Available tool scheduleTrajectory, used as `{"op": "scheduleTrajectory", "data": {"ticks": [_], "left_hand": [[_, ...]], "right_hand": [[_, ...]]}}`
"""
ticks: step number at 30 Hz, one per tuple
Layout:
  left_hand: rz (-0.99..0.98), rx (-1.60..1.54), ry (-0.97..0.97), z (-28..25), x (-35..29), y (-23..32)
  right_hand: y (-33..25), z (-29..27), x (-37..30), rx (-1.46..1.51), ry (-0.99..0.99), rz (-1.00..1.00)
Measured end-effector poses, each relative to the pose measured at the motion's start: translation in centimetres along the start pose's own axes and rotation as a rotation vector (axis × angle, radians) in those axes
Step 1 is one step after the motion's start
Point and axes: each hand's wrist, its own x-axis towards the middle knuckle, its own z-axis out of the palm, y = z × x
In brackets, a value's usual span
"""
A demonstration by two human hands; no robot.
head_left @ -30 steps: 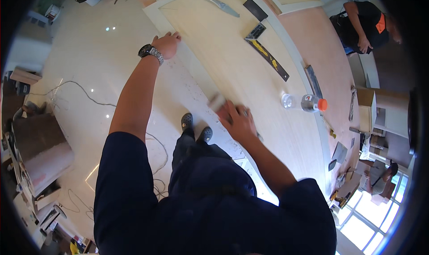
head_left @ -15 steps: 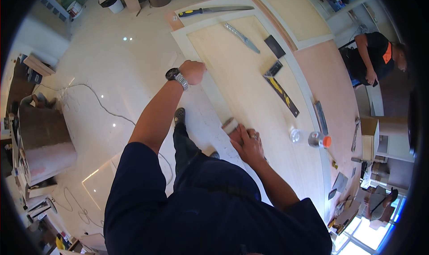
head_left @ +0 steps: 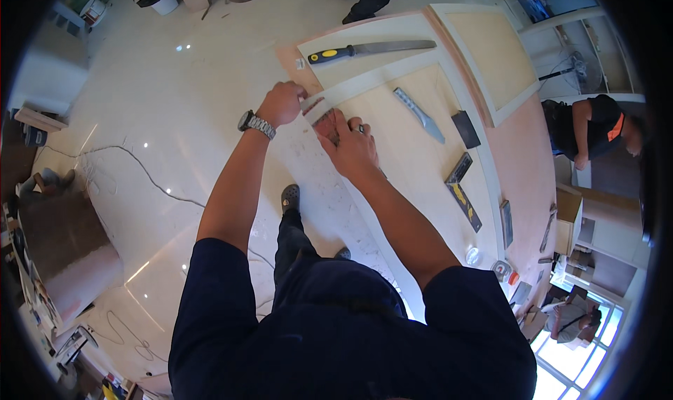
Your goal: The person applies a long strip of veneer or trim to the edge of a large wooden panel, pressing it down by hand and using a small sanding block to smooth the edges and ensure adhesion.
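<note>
A pale wooden panel with a light border (head_left: pixel 410 161) lies on the workbench to my right. My right hand (head_left: pixel 354 144) grips a reddish sanding block (head_left: pixel 326 124) with a pale end, held against the panel's left border near its far left corner. Close beside it, my left hand (head_left: pixel 282 102) has its fingers curled at that corner and seems to pinch the edge; the fingertips are partly hidden. Beyond both hands is a long blade with a black and yellow handle (head_left: pixel 333 54).
On the panel lie a knife-like tool (head_left: pixel 420 116), a dark block (head_left: pixel 465 129) and a try square (head_left: pixel 463 197). A bottle with an orange cap (head_left: pixel 503 270) lies nearer me. Another framed panel (head_left: pixel 484 56) is behind. A person (head_left: pixel 603 126) stands across the bench; a cable (head_left: pixel 140 158) crosses the floor.
My right hand has slid the sanding block away from me along the panel's left border. My left hand has shifted left and now meets it near the corner. The view has shifted too.
</note>
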Motion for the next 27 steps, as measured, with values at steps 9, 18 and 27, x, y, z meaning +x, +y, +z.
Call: {"op": "scheduleTrajectory", "data": {"ticks": [9, 18, 27], "left_hand": [[-0.182, -0.631, -0.121, -0.8, 1.4, -3.2], [-0.493, -1.187, -0.070, 2.6, -2.4, -2.0], [-0.489, -1.398, -0.120, 2.8, -2.5, -2.7]], "right_hand": [[-1.1, 0.1, 1.8, -0.004, 0.027, 0.057], [4.4, 0.1, -10.2, 0.056, -0.113, 0.163], [-1.0, -0.4, -0.1, -0.011, 0.003, 0.032]]}}
